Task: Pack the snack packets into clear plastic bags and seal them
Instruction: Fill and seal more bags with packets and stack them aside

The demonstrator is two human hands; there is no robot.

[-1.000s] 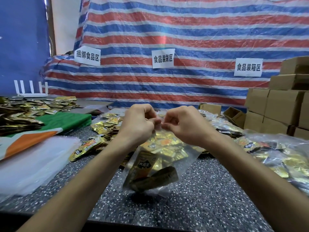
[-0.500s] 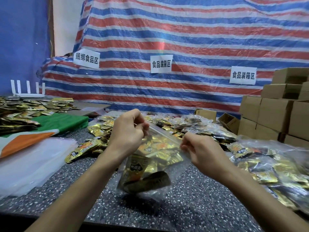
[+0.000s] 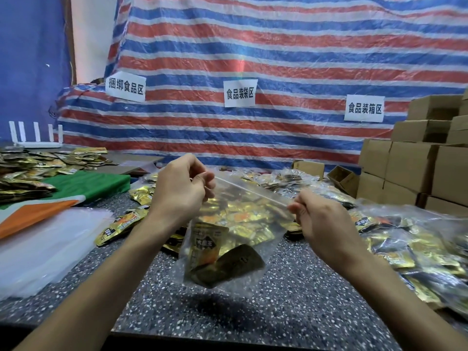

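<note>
At the right edge, cardboard boxes (image 3: 415, 171) and filled bags (image 3: 430, 252) cut off.

A striped red-white-blue tarpaulin (image 3: 278, 59) hangs behind the speckled table (image 3: 291, 312), cardboard boxes (image 3: 410, 168) stacked at right.

Bare speckled table (image 3: 253, 315) lies open along the near edge beneath the held clear bag (image 3: 228, 244), hemmed by a stack of empty bags (image 3: 45, 249) at the left edge, heaped filled bags (image 3: 417, 249) at the right edge and loose snack packets (image 3: 119, 225) behind.
</note>
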